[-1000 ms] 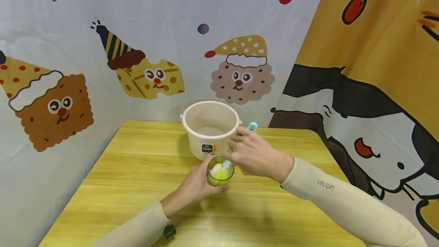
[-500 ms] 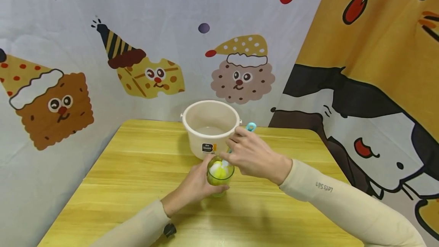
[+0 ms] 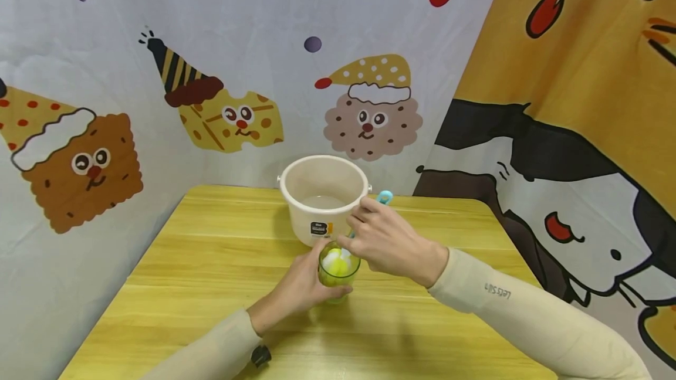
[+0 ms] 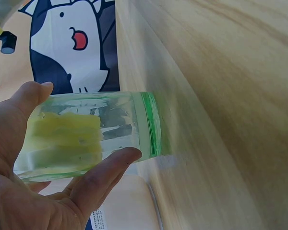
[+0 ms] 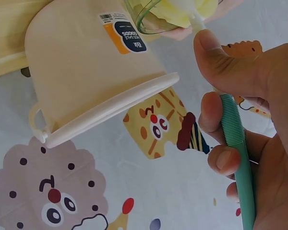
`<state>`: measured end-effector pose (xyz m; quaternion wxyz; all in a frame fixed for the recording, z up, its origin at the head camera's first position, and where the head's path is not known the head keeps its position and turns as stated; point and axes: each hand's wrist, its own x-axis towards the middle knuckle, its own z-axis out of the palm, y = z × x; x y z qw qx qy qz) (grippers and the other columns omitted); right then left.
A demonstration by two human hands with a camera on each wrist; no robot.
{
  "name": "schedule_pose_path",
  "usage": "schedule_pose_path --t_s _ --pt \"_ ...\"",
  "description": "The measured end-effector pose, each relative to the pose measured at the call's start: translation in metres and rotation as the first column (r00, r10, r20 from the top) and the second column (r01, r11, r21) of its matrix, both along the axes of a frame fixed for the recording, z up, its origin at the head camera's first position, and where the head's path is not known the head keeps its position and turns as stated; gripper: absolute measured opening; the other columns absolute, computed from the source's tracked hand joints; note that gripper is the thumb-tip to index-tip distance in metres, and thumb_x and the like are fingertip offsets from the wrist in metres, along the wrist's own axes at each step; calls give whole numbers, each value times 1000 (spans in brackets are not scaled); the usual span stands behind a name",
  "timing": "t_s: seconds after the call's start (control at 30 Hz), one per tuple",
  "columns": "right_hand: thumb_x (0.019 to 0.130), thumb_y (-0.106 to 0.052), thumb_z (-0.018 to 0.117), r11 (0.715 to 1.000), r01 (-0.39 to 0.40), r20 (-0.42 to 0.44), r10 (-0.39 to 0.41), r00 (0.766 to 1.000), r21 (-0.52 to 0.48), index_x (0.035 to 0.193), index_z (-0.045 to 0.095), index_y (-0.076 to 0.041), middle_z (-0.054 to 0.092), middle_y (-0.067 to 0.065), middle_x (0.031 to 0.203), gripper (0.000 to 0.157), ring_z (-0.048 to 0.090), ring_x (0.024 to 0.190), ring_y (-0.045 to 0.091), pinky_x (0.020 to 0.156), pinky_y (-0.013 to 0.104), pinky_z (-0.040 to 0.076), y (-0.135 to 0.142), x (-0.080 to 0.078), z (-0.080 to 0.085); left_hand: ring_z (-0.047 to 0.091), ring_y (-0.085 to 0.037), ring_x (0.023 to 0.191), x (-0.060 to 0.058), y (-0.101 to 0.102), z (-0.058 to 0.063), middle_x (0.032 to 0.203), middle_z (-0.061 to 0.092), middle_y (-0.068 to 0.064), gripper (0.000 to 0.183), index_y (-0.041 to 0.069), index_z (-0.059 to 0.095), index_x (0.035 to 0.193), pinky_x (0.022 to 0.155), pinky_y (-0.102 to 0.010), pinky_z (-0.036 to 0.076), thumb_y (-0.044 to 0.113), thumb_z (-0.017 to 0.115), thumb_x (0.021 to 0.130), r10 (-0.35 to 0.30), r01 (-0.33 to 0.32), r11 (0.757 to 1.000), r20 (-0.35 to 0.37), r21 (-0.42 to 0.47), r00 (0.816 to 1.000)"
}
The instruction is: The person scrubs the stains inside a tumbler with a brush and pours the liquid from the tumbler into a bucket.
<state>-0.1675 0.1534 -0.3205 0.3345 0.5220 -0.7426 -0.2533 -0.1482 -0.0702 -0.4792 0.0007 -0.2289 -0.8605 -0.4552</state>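
Observation:
My left hand (image 3: pixel 301 280) grips a green-tinted drinking glass (image 4: pixel 117 127), fingers and thumb on opposite sides of its wall. Inside the glass sits the yellow and white sponge head (image 3: pixel 337 263) of a cup brush. The left wrist view shows that sponge pressed against the wall, filling the part toward the mouth, with the base end bare. My right hand (image 3: pixel 393 242) holds the brush's turquoise handle (image 5: pixel 237 143), thumb on its white neck and fingers curled round the ribbed grip. I cannot tell whether the glass base touches the wooden table (image 3: pixel 211 286).
Right behind the glass stands a cream bucket (image 3: pixel 308 213) with a black and orange label. A white cloth (image 3: pixel 253 10) printed with cartoon food hangs behind the table, and an orange cartoon cloth (image 3: pixel 591 75) hangs on the right.
My right hand has shifted slightly left, and the handle's looped end has moved a little left and down. My left hand and the glass stay in place.

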Motion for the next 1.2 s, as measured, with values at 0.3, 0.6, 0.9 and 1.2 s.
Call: schedule_pose_path --t_s 0.3,0.6,0.9,1.2 --pt "80 -15 92 1000 5 7 -5 1000 -6 102 86 -32 87 2 93 29 78 94 20 98 36 51 1 -1 -1 81 -19 118 0 1 0 141 78 -6 100 20 48 167 94 -30 67 41 105 88 10 -10 1000 -8 -1 1000" --pt "80 -19 94 1000 11 -8 -11 1000 11 103 86 -32 87 1 96 28 78 98 20 99 37 51 -1 0 0 81 -19 118 0 0 0 142 78 -6 98 22 47 168 93 -30 67 42 103 90 7 -8 1000 10 13 1000" --pt "86 -25 97 999 24 -75 -22 997 27 100 82 -31 87 1 99 21 74 97 19 99 35 51 -5 5 -3 81 -19 120 1 -1 0 142 78 -4 98 19 48 167 97 -32 67 40 104 89 3 -3 1000 -8 10 1000" --pt "95 -31 93 996 78 -121 -72 990 47 88 79 -29 85 0 88 16 66 85 20 96 37 46 -9 10 -7 79 -18 117 2 2 1 140 78 -3 98 22 48 166 94 -32 67 41 104 88 22 -22 1000 -13 -8 1000"
